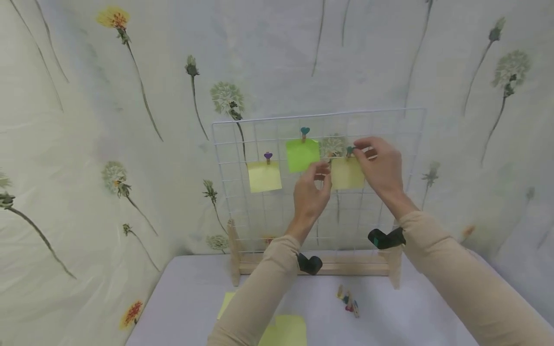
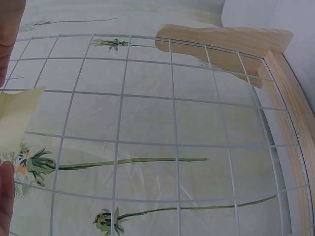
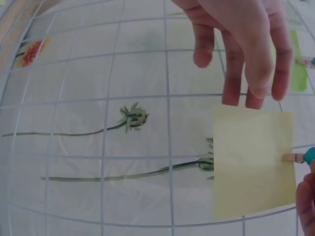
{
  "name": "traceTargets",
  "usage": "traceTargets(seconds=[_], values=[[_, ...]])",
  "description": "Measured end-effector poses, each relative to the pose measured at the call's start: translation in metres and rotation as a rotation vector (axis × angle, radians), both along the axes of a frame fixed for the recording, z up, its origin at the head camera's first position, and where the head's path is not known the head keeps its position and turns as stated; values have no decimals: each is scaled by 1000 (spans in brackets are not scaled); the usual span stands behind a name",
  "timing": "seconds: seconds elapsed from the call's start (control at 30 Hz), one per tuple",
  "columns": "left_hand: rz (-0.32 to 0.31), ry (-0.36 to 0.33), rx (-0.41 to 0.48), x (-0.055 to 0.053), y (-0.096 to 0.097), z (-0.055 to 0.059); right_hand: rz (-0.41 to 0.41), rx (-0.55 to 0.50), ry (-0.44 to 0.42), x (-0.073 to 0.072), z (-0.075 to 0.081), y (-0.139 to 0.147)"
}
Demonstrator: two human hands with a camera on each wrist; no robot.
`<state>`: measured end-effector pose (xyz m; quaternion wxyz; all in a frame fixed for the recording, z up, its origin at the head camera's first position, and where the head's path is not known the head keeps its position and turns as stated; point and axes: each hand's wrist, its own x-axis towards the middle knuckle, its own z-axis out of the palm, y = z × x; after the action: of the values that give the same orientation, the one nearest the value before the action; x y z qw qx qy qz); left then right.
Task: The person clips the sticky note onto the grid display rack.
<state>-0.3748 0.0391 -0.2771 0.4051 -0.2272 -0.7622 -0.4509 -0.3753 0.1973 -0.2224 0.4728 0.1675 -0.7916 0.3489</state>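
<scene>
A pale yellow sticky note hangs on the white wire grid, with a small clothespin bearing a teal heart at its top edge. My right hand pinches that clothespin by its heart end. Beside the note's left edge is my left hand, fingers loosely bent; its fingertips are close to the paper, and contact is unclear. A green note hangs from a teal-heart clothespin, and another yellow note from a purple-heart clothespin.
Wooden feet and a crossbar support the grid on the white table. Several small clothespins lie in front of it. Loose yellow notes lie near the front, partly behind my left sleeve. Flower-patterned fabric stands behind.
</scene>
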Motion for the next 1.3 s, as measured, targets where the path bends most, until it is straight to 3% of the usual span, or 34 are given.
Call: traceTargets(seconds=[0.23, 0.6, 0.9, 1.1, 1.3], values=[[26, -14, -17, 3, -4, -3, 17, 13, -8, 4, -2, 3], [27, -43, -32, 4, -17, -6, 62, 6, -38, 14, -19, 6], [24, -113, -108, 4, -35, -6, 61, 37, -83, 19, -46, 8], [-24, -115, -96, 4, -45, -7, 83, 62, -114, 24, -63, 10], [-10, -130, -84, 5, -56, -13, 112, 88, -149, 26, -80, 9]])
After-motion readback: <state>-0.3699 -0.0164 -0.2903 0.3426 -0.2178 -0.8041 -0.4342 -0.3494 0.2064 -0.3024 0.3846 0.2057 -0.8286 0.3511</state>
